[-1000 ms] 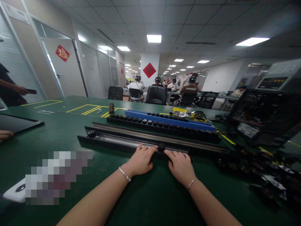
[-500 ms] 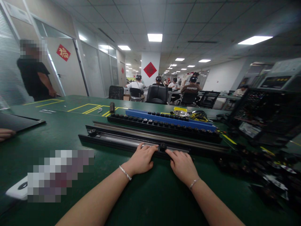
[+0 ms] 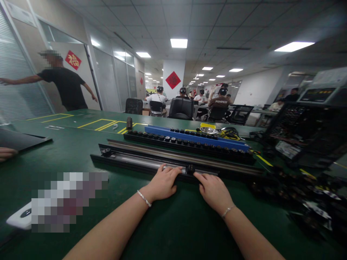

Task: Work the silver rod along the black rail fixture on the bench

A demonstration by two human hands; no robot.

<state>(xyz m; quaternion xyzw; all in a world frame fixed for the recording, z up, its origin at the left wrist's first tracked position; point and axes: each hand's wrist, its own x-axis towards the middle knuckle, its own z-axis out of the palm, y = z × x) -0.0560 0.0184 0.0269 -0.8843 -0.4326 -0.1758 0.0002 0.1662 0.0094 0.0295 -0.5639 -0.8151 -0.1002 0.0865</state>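
A long black rail [image 3: 127, 161] with a shiny metal channel lies across the green table [image 3: 67, 151] in front of me. My left hand [image 3: 162, 183] rests on its near edge with fingers flat and apart. My right hand [image 3: 214, 189] lies just to the right, its fingertips at a small black clip [image 3: 190, 168] that sits on the rail between both hands. Neither hand wraps round anything. Behind it lie a second dark rail [image 3: 187, 157], a black strip of round caps [image 3: 189, 145] and a blue bar [image 3: 195, 137].
A pile of loose black parts [image 3: 298, 198] covers the table at right, beside a black crate [image 3: 306, 133]. A white device [image 3: 18, 220] lies near left. Another person's fingers [image 3: 7, 153] show at the left edge. A person in black [image 3: 63, 86] moves by the door; others sit behind.
My right hand and the small black clip have slid slightly right along the rail. The left hand stays put. The person in black by the door has stepped right and spread both arms.
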